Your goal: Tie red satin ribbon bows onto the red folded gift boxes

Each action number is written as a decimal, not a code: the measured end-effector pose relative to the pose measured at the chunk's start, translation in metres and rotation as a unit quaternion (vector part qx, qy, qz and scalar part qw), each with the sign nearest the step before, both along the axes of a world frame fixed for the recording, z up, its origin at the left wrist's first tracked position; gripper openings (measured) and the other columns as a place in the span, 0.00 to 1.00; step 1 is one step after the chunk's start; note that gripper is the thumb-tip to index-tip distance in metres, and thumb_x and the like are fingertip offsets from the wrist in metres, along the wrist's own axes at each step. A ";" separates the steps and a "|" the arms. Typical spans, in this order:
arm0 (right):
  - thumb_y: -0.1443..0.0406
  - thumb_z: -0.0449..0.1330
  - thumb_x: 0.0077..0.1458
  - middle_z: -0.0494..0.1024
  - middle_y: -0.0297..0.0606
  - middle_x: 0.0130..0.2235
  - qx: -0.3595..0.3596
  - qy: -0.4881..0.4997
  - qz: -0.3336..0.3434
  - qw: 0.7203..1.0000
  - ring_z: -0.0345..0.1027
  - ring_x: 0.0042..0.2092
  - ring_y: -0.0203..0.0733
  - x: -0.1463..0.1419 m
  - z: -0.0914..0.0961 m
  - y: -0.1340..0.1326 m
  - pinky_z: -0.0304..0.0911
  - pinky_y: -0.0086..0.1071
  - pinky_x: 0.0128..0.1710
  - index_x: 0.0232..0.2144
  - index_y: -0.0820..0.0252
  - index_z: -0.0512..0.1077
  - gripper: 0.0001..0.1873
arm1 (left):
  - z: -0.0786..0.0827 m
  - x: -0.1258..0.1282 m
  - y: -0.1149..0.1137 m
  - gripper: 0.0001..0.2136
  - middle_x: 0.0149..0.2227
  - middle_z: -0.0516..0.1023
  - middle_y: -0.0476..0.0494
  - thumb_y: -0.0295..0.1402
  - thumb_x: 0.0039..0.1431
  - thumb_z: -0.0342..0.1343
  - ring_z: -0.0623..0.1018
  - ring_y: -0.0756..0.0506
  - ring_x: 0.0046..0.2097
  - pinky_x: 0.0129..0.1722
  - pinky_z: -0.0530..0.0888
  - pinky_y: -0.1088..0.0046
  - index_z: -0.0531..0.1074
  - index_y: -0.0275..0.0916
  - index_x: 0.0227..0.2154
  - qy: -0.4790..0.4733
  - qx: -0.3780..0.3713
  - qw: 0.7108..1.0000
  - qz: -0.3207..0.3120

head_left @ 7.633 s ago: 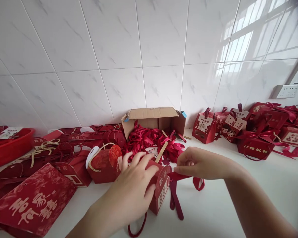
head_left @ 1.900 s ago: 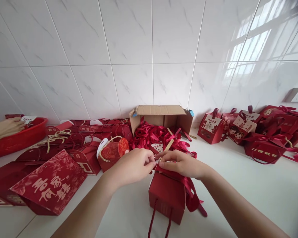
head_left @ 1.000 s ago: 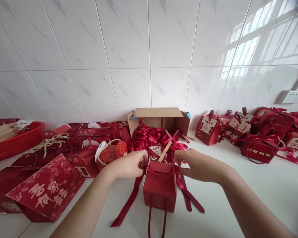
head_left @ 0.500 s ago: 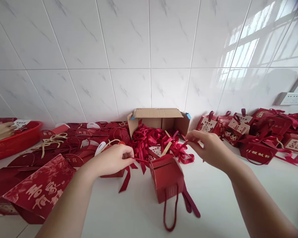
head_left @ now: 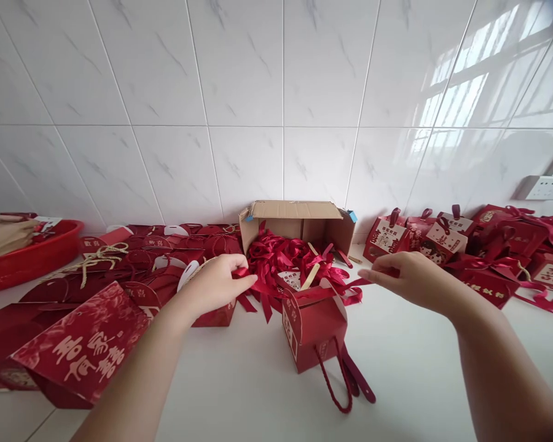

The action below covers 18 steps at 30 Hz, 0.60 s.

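Note:
A red ribbon (head_left: pixel 352 284) stretches across the top of a small red gift box (head_left: pixel 317 319). On one side my left hand (head_left: pixel 219 283) pinches the ribbon, to the left of the box. At the right, my right hand (head_left: pixel 408 285) pinches its other end between thumb and fingers. The box stands on the white tabletop, with a twisted red cord handle (head_left: pixel 336 393) hanging down its front. Two dark red strips (head_left: pixel 362 383) lie beside it. Behind the box is a heap of red ribbons (head_left: pixel 276 255) at the mouth of a cardboard box (head_left: pixel 296 210).
Many red gift boxes (head_left: pixel 161 245) lie on the left, with a larger printed red box (head_left: pixel 85 344) nearer me. Finished-looking ribboned boxes (head_left: pixel 482 270) crowd the right. Another person's hand (head_left: pixel 2 238) is over a red basin (head_left: pixel 27 264). A tiled wall (head_left: pixel 244 166) stands behind.
My hands have moved apart, the right one outward to the right, drawing the ribbon out longer. The gift box has turned slightly, showing more of its left side, and its cord handle has swung right.

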State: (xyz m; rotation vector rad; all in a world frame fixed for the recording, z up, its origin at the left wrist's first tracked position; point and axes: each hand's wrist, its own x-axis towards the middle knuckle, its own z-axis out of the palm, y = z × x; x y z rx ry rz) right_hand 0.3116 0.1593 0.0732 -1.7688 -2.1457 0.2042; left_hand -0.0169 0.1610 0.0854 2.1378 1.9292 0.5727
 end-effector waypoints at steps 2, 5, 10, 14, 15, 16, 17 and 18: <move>0.45 0.54 0.51 0.69 0.34 0.20 -0.022 -0.009 -0.001 1.000 0.58 0.21 0.37 0.006 -0.001 0.002 0.50 0.31 0.21 0.18 0.57 0.66 0.24 | -0.007 0.003 0.003 0.13 0.20 0.67 0.51 0.44 0.50 0.51 0.66 0.48 0.25 0.26 0.56 0.73 0.60 0.41 0.20 0.054 -0.005 0.999 0.000; 0.47 0.56 0.51 0.71 0.34 0.22 -0.037 -0.008 -0.009 0.999 0.61 0.23 0.38 0.014 -0.005 0.008 0.52 0.31 0.22 0.20 0.56 0.69 0.21 | -0.017 0.011 0.004 0.11 0.20 0.66 0.50 0.41 0.49 0.50 0.67 0.47 0.23 0.24 0.55 0.72 0.59 0.42 0.20 0.086 -0.052 0.995 -0.022; 0.51 0.58 0.51 0.76 0.38 0.28 -0.072 -0.010 0.000 0.997 0.68 0.29 0.43 0.020 -0.019 0.028 0.58 0.32 0.26 0.24 0.56 0.73 0.16 | -0.029 0.032 0.000 0.07 0.25 0.73 0.44 0.36 0.48 0.50 0.73 0.42 0.27 0.26 0.62 0.69 0.60 0.41 0.19 0.142 -0.092 0.984 -0.059; 0.60 0.60 0.49 0.78 0.40 0.36 -0.112 -0.062 -0.023 0.991 0.72 0.35 0.46 0.014 -0.034 0.041 0.63 0.33 0.30 0.29 0.58 0.76 0.08 | -0.041 0.049 0.000 0.04 0.32 0.79 0.36 0.32 0.48 0.52 0.78 0.36 0.36 0.40 0.68 0.61 0.70 0.39 0.25 0.200 -0.097 0.974 -0.044; 0.63 0.61 0.48 0.78 0.41 0.39 -0.111 -0.081 -0.032 0.990 0.72 0.38 0.47 0.012 -0.036 0.041 0.63 0.33 0.31 0.33 0.58 0.76 0.09 | -0.044 0.052 0.001 0.05 0.33 0.80 0.34 0.32 0.48 0.53 0.78 0.35 0.37 0.43 0.67 0.58 0.71 0.37 0.27 0.207 -0.098 0.973 -0.039; 0.64 0.62 0.46 0.77 0.42 0.42 -0.102 -0.094 -0.040 0.989 0.71 0.40 0.48 0.009 -0.037 0.041 0.64 0.33 0.31 0.37 0.58 0.75 0.13 | -0.045 0.053 0.001 0.06 0.34 0.80 0.32 0.32 0.48 0.54 0.79 0.34 0.38 0.45 0.66 0.56 0.72 0.36 0.28 0.212 -0.100 0.971 -0.036; 0.65 0.62 0.45 0.76 0.43 0.44 -0.092 -0.098 -0.043 0.990 0.71 0.41 0.48 0.007 -0.036 0.038 0.64 0.33 0.31 0.41 0.58 0.74 0.16 | -0.045 0.053 0.001 0.07 0.35 0.80 0.30 0.32 0.48 0.54 0.79 0.33 0.39 0.46 0.66 0.55 0.73 0.35 0.28 0.218 -0.103 0.970 -0.033; 0.66 0.62 0.45 0.75 0.43 0.45 -0.088 -0.090 -0.038 0.991 0.71 0.41 0.48 0.004 -0.034 0.035 0.64 0.33 0.31 0.42 0.57 0.74 0.18 | -0.043 0.052 0.000 0.07 0.36 0.80 0.29 0.32 0.48 0.54 0.79 0.32 0.40 0.45 0.67 0.55 0.74 0.35 0.28 0.223 -0.105 0.969 -0.031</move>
